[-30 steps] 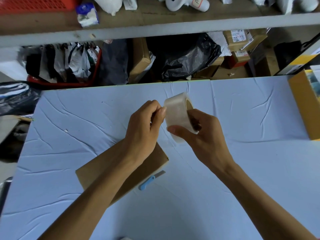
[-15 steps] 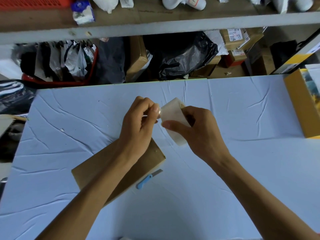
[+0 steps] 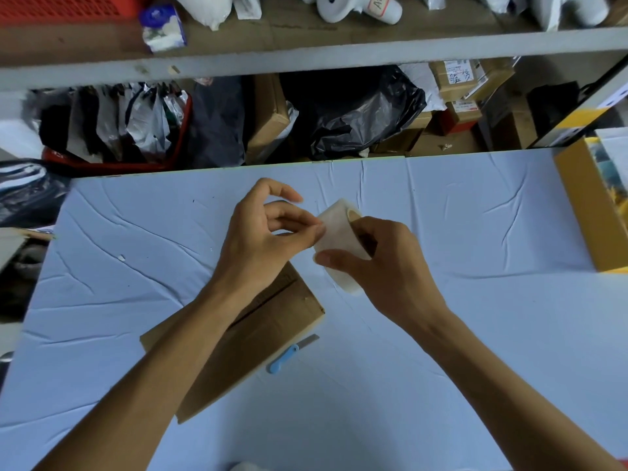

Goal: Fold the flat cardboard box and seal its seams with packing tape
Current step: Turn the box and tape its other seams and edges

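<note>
So far very little is done: on the blue-covered table (image 3: 475, 334) your cardboard box (image 3: 258, 338) lies flat and unfolded, below your fingers and partly under your left wrist, with no flap raised and no tape on any seam that shows. Your right hand (image 3: 384, 266) grips the tape roll (image 3: 336, 229), thumb across its near face and fingers curled round the far side, holding it clear of the table. Your left hand (image 3: 258, 239) pinches thumb and a fingertip at the roll's left edge, forefinger lifted; I judge you are hunting for the loose end. The small blue knife (image 3: 289, 355) lies untouched, well below both hands, just beside the box corner. Folding, taping and cutting all remain.
</note>
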Tool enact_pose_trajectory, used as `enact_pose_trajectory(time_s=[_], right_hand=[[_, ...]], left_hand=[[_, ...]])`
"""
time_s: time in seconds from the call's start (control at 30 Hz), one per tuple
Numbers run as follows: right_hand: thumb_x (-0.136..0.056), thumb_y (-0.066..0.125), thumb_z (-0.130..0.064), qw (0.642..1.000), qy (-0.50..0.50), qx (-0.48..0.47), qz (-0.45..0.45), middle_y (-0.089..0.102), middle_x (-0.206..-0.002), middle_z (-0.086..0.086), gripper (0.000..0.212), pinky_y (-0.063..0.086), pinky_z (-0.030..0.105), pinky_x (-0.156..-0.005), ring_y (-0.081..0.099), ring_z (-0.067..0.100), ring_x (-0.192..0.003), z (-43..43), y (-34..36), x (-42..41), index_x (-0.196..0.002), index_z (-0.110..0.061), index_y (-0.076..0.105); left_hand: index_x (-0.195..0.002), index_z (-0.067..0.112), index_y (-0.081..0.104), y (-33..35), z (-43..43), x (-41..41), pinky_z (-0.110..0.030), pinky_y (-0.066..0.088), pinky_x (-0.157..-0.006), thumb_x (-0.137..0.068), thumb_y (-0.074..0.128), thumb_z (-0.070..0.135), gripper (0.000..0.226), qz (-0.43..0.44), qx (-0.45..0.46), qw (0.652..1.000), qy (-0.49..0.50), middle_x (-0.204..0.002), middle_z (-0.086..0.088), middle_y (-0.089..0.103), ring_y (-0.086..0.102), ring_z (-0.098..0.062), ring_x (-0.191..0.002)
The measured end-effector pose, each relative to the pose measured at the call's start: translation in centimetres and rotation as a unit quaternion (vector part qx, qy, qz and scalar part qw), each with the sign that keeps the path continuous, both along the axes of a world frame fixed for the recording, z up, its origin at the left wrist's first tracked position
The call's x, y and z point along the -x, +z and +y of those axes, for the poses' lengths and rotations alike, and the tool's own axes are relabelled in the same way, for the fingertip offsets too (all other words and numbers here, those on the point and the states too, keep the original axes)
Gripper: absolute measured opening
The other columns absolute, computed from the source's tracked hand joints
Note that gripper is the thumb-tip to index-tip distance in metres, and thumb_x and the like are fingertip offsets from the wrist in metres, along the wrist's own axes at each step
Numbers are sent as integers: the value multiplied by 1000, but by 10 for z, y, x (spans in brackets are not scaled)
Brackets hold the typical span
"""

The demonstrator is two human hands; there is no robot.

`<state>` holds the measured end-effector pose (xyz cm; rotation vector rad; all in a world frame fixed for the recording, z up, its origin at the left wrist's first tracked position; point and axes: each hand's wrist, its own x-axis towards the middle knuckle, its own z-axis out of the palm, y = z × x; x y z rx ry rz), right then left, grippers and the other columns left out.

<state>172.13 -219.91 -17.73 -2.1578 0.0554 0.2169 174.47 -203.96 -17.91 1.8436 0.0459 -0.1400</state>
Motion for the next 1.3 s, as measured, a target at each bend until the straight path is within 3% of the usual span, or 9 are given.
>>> enact_pose_trajectory(time_s=[0.07, 0.13, 0.37, 0.63, 0.73, 0.87, 1.1, 1.2, 1.3], right_hand=[[-76, 78, -32, 1000, 6, -7, -7, 56, -81, -8, 31, 42, 5, -54, 51, 1, -63, 2, 1, 0, -95, -14, 61], [-77, 78, -30, 1000, 9, -22, -11, 61, -77, -8, 29, 44, 8, -56, 54, 2, -63, 3, 2, 1, -89, -11, 61], [-79, 73, -33, 999, 5, -32, -25, 70, -82, 5, 25, 52, 30, -68, 64, 19, -74, 7, 1, 6, -90, -12, 66], [-81, 75, -28, 998, 27, 31, -42, 63, -92, 2, 31, 44, 11, -57, 60, 18, -78, 13, -8, 8, -102, -11, 62], [-81, 75, -32, 997, 32, 48, -48, 65, -89, 5, 32, 48, 18, -59, 60, 20, -75, 13, -10, 8, -100, -9, 62], [-80, 76, -32, 996, 51, 47, -50, 57, -84, -2, 33, 42, 5, -61, 51, 5, -64, 10, -10, 5, -101, -11, 61], [-80, 76, -28, 1000, 26, 7, 8, 48, -65, -9, 26, 38, 10, -48, 45, 6, -51, 7, -6, -1, -79, -9, 58], [-79, 77, -31, 999, 28, 32, -18, 51, -69, -15, 26, 41, 6, -52, 48, 1, -56, 3, -2, 0, -82, -18, 55], [-79, 75, -29, 1000, 18, 7, -22, 61, -69, -6, 24, 41, 13, -51, 52, 5, -59, 2, 0, 2, -80, -11, 59]], left_hand=[[-103, 16, 56, 4, 2, -3, -30, 59, -74, -70, 80, 23, 41, 20, -10, 1000, -19, -80, 0, 73, 71, -14, -76], [-97, 17, 61, 8, 2, -5, -23, 57, -69, -64, 79, 32, 40, 21, -40, 998, -36, -77, 5, 71, 69, -9, -74], [-94, 17, 66, 13, 3, -8, -8, 50, -58, -78, 73, 25, 19, 33, -164, 983, -71, -80, 10, 66, 66, -7, -69], [-94, 15, 60, 21, 0, -8, -13, 37, -58, -87, 64, 29, 17, 60, -268, 953, -129, -83, 2, 62, 58, -8, -71], [-95, 15, 61, 21, 1, -8, -13, 42, -61, -87, 64, 27, 15, 71, -267, 951, -140, -83, 3, 61, 59, -8, -73], [-91, 18, 65, 16, 6, -7, -27, 54, -77, -85, 68, 25, 10, 89, -213, 964, -130, -84, 4, 67, 65, -12, -80], [-87, 25, 63, 21, 6, -1, -18, 51, -73, -86, 66, 17, 9, 36, -184, 969, -161, -84, 10, 66, 65, -6, -81], [-101, 22, 57, 24, 9, 0, -15, 47, -71, -90, 60, 25, 12, 37, -182, 970, -157, -91, 10, 62, 63, -6, -86], [-102, 22, 62, 27, 5, 0, -11, 45, -69, -88, 59, 34, 19, 44, -198, 962, -184, -88, 12, 62, 62, -3, -83]])
